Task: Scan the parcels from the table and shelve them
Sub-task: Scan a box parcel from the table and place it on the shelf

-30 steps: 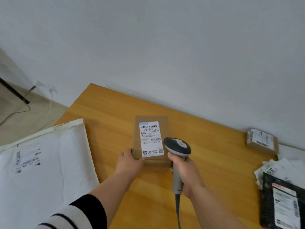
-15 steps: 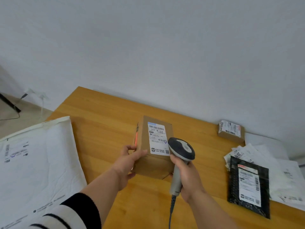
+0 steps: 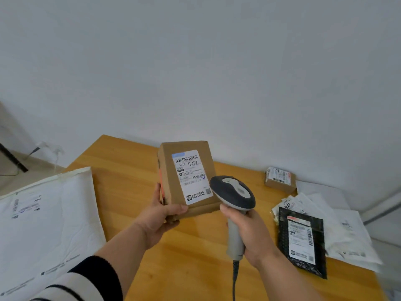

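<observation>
The step in hand looks to be the scan itself; the cardboard parcel (image 3: 186,181) is lifted clear of the wooden table (image 3: 195,257), tilted so its white label (image 3: 191,175) faces up toward the camera, and the barcode scanner (image 3: 233,195) sits just beside its lower right corner, head pointed roughly at the label; no beam shows on the label, though a reddish glow lies along the parcel's left side, so whether a read has registered cannot be told; the next move, as a judgement, calls for lining the scanner head squarely with the barcode near the label's top, then carrying the parcel to a shelf, which is not in view; the left hand (image 3: 160,216) grips the parcel at its near lower corner, thumb across the front face, fingers wrapped behind; the right hand (image 3: 249,231) is clenched round the scanner's grey handle, cable hanging below; a smaller box (image 3: 280,179), a black mailer (image 3: 302,242) and a white padded envelope (image 3: 43,224) lie on the table unscanned, apparently
</observation>
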`<state>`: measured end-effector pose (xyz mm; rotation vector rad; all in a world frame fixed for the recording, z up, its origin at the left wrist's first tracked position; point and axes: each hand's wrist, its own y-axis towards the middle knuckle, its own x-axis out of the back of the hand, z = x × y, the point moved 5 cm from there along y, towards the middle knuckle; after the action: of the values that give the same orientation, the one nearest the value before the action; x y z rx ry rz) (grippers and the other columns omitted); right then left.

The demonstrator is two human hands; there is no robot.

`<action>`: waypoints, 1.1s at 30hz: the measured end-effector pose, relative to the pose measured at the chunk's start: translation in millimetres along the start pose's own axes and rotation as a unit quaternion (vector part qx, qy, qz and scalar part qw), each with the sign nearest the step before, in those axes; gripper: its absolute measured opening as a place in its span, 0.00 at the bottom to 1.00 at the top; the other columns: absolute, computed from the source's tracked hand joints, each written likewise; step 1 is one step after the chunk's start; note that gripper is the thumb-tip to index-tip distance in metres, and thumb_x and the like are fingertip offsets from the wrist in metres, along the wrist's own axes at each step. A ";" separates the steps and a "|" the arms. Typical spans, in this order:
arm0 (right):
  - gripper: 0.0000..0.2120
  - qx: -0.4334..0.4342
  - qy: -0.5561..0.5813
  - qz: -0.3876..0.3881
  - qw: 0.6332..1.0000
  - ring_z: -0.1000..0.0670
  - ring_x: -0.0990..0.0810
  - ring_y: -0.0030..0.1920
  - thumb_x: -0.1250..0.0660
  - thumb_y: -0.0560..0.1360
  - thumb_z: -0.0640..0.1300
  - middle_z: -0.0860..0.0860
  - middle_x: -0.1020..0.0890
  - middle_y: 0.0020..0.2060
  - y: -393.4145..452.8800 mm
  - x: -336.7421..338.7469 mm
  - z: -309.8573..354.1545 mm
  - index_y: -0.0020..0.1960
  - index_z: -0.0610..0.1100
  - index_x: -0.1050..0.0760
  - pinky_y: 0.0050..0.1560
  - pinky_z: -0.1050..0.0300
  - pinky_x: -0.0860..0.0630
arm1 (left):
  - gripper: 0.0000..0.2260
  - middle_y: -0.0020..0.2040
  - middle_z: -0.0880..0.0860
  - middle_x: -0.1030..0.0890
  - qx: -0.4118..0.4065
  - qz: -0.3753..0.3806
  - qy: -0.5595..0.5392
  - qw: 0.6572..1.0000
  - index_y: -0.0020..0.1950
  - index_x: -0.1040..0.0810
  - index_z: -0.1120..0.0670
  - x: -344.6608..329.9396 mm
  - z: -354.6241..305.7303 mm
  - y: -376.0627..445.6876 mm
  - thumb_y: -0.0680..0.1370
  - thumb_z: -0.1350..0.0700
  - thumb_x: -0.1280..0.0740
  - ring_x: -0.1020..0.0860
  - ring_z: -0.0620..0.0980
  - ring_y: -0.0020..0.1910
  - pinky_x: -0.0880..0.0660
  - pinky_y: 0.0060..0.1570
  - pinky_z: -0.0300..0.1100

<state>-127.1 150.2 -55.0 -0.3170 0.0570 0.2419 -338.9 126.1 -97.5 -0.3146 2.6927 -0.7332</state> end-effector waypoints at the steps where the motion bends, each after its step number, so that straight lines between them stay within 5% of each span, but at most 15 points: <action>1: 0.13 0.013 -0.014 0.017 1.000 0.59 0.17 0.42 0.21 0.67 0.55 0.60 0.15 0.42 -6.4 -0.2 5.6 0.51 0.59 0.17 0.47 0.55 0.24 | 0.58 0.62 0.49 0.23 -0.013 -0.003 0.001 1.000 0.76 0.48 0.32 -1.1 -3.8 -2.6 0.56 0.63 0.22 0.22 0.56 0.59 0.23 0.57 0.54; 9: 0.11 0.042 -0.095 0.038 0.994 0.55 0.24 0.33 0.27 0.66 0.56 0.51 0.22 0.30 -29.7 -5.5 22.5 0.45 0.51 0.20 0.40 0.57 0.28 | 0.57 0.57 0.46 0.21 -0.053 0.021 0.036 0.998 0.74 0.48 0.30 -14.5 -15.1 -13.3 0.56 0.64 0.23 0.20 0.54 0.55 0.22 0.53 0.51; 14: 0.16 0.040 -0.084 0.020 0.995 0.53 0.24 0.32 0.26 0.62 0.60 0.50 0.23 0.29 -34.3 -7.7 23.0 0.45 0.53 0.19 0.40 0.56 0.28 | 0.43 0.42 0.38 0.16 -0.059 0.034 0.053 0.996 0.54 0.36 0.24 -8.0 -15.1 -9.7 0.57 0.64 0.23 0.19 0.52 0.52 0.19 0.42 0.43; 23: 0.10 0.027 -0.082 -0.015 0.996 0.54 0.23 0.31 0.26 0.64 0.57 0.50 0.22 0.29 -41.1 -18.8 21.9 0.45 0.58 0.18 0.41 0.55 0.28 | 0.58 0.56 0.44 0.22 -0.055 0.040 0.047 0.997 0.74 0.47 0.29 6.5 -26.9 -10.7 0.56 0.63 0.21 0.20 0.54 0.55 0.20 0.51 0.49; 33: 0.08 0.026 -0.092 -0.035 0.995 0.54 0.24 0.31 0.26 0.65 0.56 0.51 0.22 0.28 -48.4 -31.6 23.9 0.44 0.59 0.18 0.40 0.56 0.27 | 0.59 0.59 0.45 0.24 -0.046 0.056 0.058 0.996 0.77 0.50 0.33 15.3 -31.3 -14.6 0.57 0.64 0.22 0.21 0.54 0.57 0.22 0.58 0.53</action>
<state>-145.5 106.0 -14.8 -0.2434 -0.1287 0.1989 -362.8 123.4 -68.3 -0.1444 2.8323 -0.6121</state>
